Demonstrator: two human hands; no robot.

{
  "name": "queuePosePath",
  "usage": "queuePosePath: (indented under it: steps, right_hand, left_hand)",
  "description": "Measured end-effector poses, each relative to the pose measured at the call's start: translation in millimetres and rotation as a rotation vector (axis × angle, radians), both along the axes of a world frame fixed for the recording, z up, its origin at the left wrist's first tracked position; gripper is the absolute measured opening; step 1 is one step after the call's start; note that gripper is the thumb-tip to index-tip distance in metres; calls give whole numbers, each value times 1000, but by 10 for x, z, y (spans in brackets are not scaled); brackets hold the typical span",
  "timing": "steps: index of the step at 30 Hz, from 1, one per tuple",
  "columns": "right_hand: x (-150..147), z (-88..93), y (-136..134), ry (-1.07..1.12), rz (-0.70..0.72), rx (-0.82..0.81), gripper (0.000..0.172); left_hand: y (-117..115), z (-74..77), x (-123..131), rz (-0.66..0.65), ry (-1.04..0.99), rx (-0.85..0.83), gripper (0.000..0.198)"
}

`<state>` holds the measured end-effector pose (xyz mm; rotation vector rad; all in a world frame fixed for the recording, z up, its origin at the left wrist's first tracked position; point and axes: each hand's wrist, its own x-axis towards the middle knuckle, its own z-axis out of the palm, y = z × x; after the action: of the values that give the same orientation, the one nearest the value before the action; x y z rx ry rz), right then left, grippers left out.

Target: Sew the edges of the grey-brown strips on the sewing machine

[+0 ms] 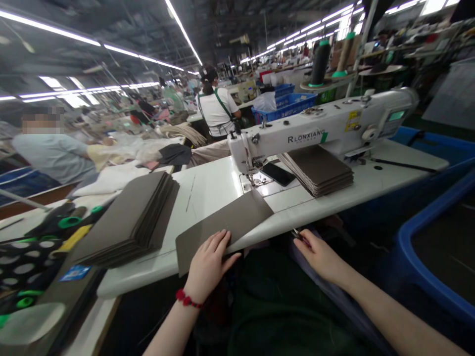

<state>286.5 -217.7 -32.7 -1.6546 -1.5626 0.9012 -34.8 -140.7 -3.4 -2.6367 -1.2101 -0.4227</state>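
Observation:
A single grey-brown panel (222, 222) lies on the sewing table, its far end close to the needle area of the white sewing machine (297, 128). On its near edge rests my left hand (210, 257), fingers stretched flat and thumb held apart over the table's front edge. My right hand (315, 252) is closed around small thread snips (296, 233), just off the front edge; only a metal tip and part of a dark handle show. To the left is a thick stack of similar panels (129, 212). Another stack (321, 170) sits under the machine arm.
A black phone (278, 174) lies beside the needle plate. Blue bins (411, 247) stand on the right. Thread cones (319, 64) rise behind the machine. Spools and spotted cloth (25, 262) fill the lower left. Co-workers (218, 106) sit farther back.

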Motion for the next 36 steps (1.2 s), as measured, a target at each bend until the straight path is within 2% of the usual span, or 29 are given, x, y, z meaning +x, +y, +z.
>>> queuePosePath:
  steps: [2, 5, 10, 11, 13, 16, 20, 24, 31, 34, 36]
  right_hand:
    - [-32, -78, 28, -41, 6, -21, 28]
    - [-83, -26, 122, -178, -15, -17, 27]
    - [-168, 165, 302, -406, -74, 21, 21]
    - [-173, 188, 313, -422, -66, 28, 20]
    - [-170, 209, 306, -421, -44, 32, 19]
    - [-151, 182, 257, -373, -37, 11, 18]
    - [-148, 117, 195, -342, -44, -37, 19]
    - [-193, 103, 181, -305, 6, -35, 17]
    - [-300, 62, 315, -377, 30, -34, 19]
    - [-244, 41, 325, -404, 18, -43, 23]
    - [-166, 37, 307, -383, -8, -21, 25]
  left_hand:
    - [20, -70, 126, 49, -164, -55, 36]
    - [161, -17, 436, 45, -307, -152, 28]
    - [421, -11, 1026, -98, -285, -225, 53]
    - [419, -30, 1101, -121, -281, -232, 51]
    - [360, -79, 1188, -146, -279, -242, 34]
    - [229, -159, 1206, -135, -307, -240, 12]
    - [156, -217, 1188, -104, -373, -238, 11]
    - [154, -185, 1206, -77, -456, -275, 8]
    - [117, -148, 1247, -59, -439, -308, 11]
    - [121, -36, 1068, -148, -379, -341, 15]
    - [131, 81, 787, -215, -266, -339, 34]
